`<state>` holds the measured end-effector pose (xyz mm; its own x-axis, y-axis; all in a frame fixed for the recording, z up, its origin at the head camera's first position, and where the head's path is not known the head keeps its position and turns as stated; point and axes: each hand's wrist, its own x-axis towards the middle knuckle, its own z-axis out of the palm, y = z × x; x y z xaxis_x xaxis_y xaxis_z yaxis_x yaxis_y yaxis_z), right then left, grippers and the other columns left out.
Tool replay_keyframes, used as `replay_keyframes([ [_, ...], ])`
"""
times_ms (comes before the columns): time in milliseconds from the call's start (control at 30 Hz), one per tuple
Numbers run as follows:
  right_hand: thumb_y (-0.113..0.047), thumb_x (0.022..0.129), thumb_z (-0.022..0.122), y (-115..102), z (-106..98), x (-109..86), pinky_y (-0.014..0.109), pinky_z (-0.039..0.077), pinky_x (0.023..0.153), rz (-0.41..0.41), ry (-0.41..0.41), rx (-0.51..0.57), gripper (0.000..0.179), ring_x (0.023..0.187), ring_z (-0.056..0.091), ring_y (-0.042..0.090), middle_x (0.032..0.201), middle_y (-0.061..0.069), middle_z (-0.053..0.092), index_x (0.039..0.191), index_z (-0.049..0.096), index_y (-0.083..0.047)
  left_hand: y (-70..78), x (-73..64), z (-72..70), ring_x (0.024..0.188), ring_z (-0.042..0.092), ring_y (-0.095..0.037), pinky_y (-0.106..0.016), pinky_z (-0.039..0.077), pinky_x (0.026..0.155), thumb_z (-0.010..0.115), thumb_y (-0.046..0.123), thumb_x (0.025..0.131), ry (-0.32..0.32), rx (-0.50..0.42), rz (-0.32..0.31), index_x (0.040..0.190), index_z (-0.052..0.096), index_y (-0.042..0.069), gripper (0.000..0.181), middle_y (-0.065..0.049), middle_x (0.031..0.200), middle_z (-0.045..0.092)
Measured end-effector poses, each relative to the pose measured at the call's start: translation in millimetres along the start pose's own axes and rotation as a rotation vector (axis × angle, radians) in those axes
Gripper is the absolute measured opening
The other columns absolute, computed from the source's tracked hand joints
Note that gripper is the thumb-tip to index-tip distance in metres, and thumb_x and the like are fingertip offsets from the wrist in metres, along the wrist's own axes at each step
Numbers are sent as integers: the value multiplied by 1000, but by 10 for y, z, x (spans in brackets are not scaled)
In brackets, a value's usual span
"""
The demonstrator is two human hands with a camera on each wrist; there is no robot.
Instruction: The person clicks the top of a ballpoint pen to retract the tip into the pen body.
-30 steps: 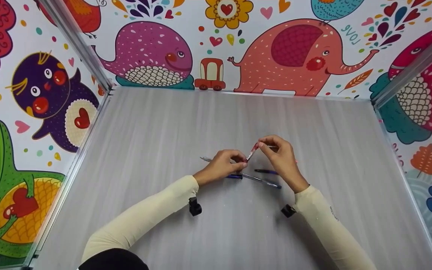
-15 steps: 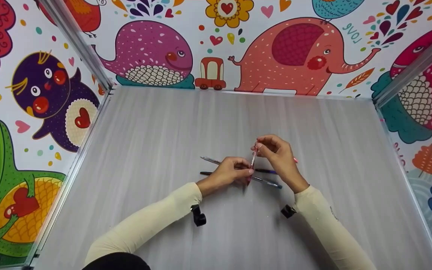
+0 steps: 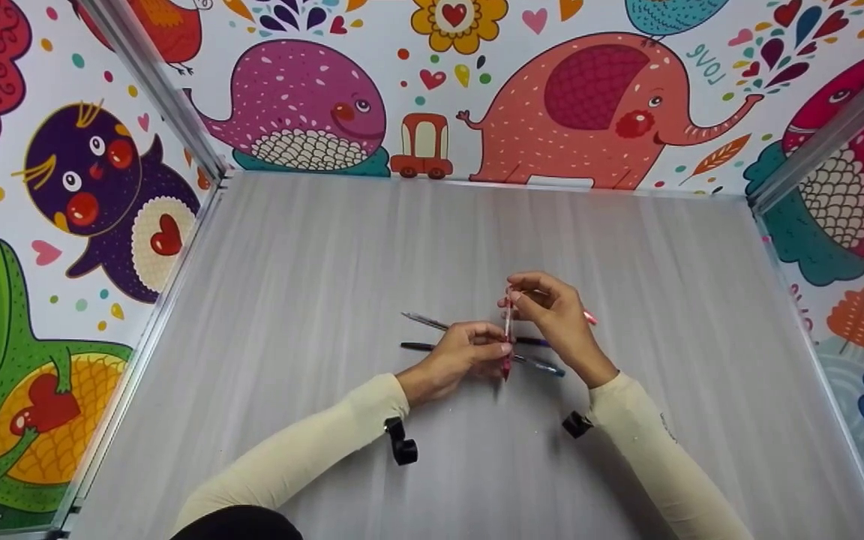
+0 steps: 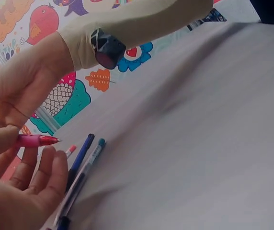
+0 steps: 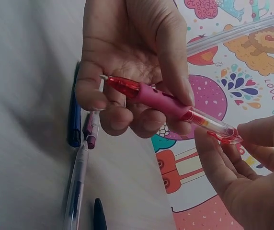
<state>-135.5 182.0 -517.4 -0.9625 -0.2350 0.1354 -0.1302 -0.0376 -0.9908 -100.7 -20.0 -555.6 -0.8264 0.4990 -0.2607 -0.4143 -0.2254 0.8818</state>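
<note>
A ballpoint pen [image 5: 163,101] with a pink grip, clear barrel and red tip is held between both hands above the table. My left hand [image 3: 462,352] holds it by the pink grip, thumb on one side and fingers beneath. At the other end, beside the red clip, the fingertips of my right hand [image 3: 558,307] pinch it. The metal point [image 4: 59,140] is out, and in the head view it faces toward me. Under the hands lie a clear pen with a blue end [image 3: 541,365], a dark blue pen [image 3: 532,342] and a black pen [image 3: 415,346].
A clear pen tip [image 3: 421,320] shows left of the hands, and a pink pen end [image 3: 590,318] peeks out by the right wrist. Grey wood-look tabletop [image 3: 312,262] surrounds them, with cartoon-printed walls [image 3: 432,75] at the back and sides.
My left hand has moved down and slightly right along the pen. The pen has swung from slanted to nearly upright in the head view, its red tip now showing below the left hand.
</note>
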Motion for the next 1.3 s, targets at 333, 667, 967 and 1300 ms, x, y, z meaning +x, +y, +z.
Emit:
replay_keyframes([
  [333,2,107,68,2,7,-18,40,66,85,8,-33,-34,22,103,78,28,118,20,73,129,72,5,-2,-47,35,93,74,-18,-42,65,88,70,-2,104,-13,-86,-20,126,65,-13,25,-10,108,75],
  [667,4,104,72,4,1,-58,39,66,86,31,-68,-41,33,104,77,27,128,29,65,136,68,6,2,-62,32,94,74,-19,-43,66,87,71,-5,102,12,-124,-15,116,72,-1,14,-12,109,74],
  [967,7,99,76,-30,23,-75,38,65,89,61,-73,-57,44,107,74,28,134,30,61,142,64,6,36,-85,57,92,73,-18,-37,65,80,72,-2,102,28,-116,3,116,71,-2,14,-12,107,74],
  [1300,7,98,77,-50,17,-97,39,66,88,53,-53,-43,41,105,74,26,130,26,64,138,66,7,52,-84,80,89,73,-18,-38,65,78,72,-4,101,29,-118,10,114,72,-2,13,-8,103,74],
])
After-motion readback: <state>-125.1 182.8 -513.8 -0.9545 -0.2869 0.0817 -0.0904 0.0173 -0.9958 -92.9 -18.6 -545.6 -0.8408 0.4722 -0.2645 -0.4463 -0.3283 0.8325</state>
